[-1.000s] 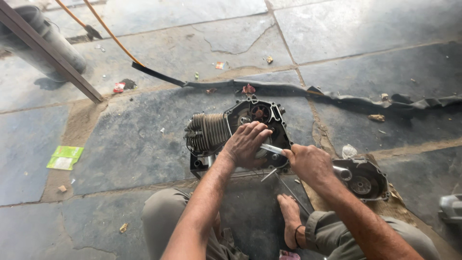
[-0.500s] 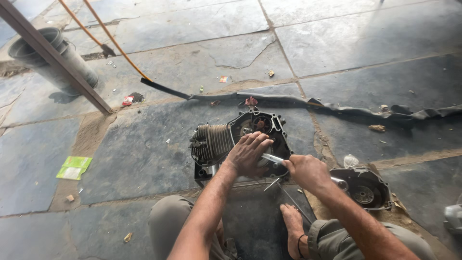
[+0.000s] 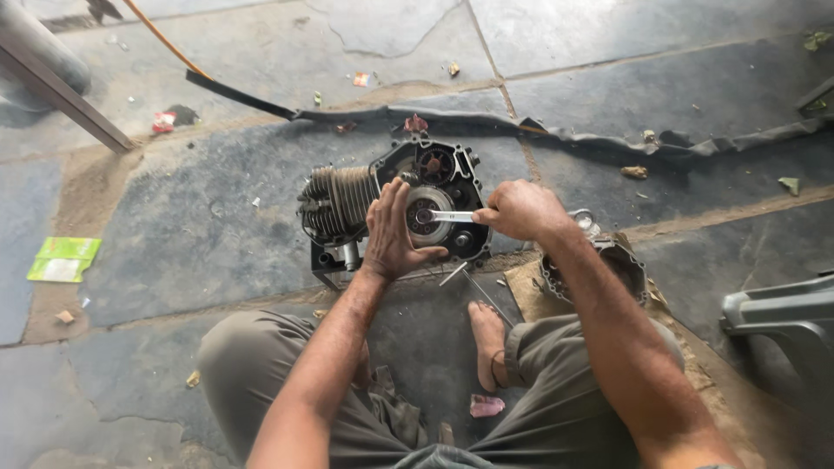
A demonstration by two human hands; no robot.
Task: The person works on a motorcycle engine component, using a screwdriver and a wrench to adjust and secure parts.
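- Sat at frame centre: small engine [image 3: 391, 213] on the stone floor [image 3: 608, 52], finned cylinder toward the left, open side case toward the right, round clutch part exposed in the middle.
- Left hand [image 3: 393, 233] laid flat against the engine's open face, fingers spread and extended upward, thumb hooked low right; grip apart, clamped on nothing, only pressing.
- Right hand [image 3: 519, 210] just right of the engine, grip closed tight around the handle of a silver wrench [image 3: 452, 216], the wrench lying level with its head on the hub of the clutch.
- Lay close at lower right of the engine: a removed round engine cover [image 3: 608, 265], dished side up, contents too dark to tell.
- Ran across the upper frame behind the engine: a long black rubber strip [image 3: 608, 139]; bare floor beyond it.
- Open room at left of the engine, wide bare slab; green packet [image 3: 61, 259] at far left edge.
- Crowded at right edge: grey plastic chair [image 3: 782, 317].
- Bare foot [image 3: 486, 334] just below the engine.
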